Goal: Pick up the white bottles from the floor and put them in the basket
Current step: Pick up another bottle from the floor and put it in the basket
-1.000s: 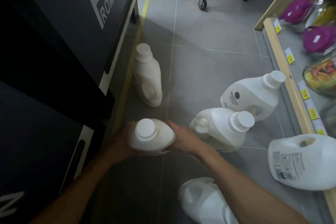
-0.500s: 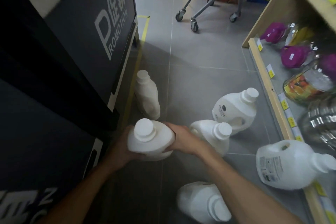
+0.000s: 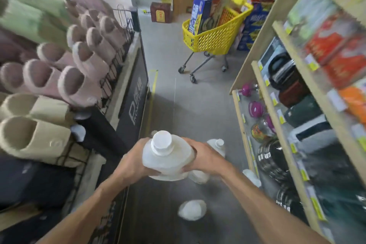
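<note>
Currently both hands are on one white bottle [image 3: 168, 156], carried mid-air in the near centre of the aisle, clear of the floor [image 3: 190, 105]. The left hand [image 3: 131, 161] wraps the bottle's left flank and the right hand [image 3: 204, 157] clamps the right flank, fingers curled round the body. Neither hand holds anything else. The two-sided grip is likely because the body is wide and smooth, and heavy if full, so one hand could slip.

Orientation: the long axis runs roughly vertical, cap [image 3: 161, 140] up toward the camera, base down toward the floor. A slight lean can't be ruled out, since the wide lens distorts it. Cap-up carry makes sense: low leak risk, and it can go into the basket base first.

The yellow basket [image 3: 213, 39] sits on a wheeled frame far up the aisle, right of centre, well apart from the hands. Boxes [image 3: 202, 14] already stand in it, and the room left inside is hard to judge from here.

On the floor lie the other white bottles: one near [image 3: 192, 209], one just right of the right hand [image 3: 217, 144], others blurred and partly hidden by the arms. A slipper rack [image 3: 79, 61] on the left and shelving [image 3: 277, 105] on the right keep the path narrow.
</note>
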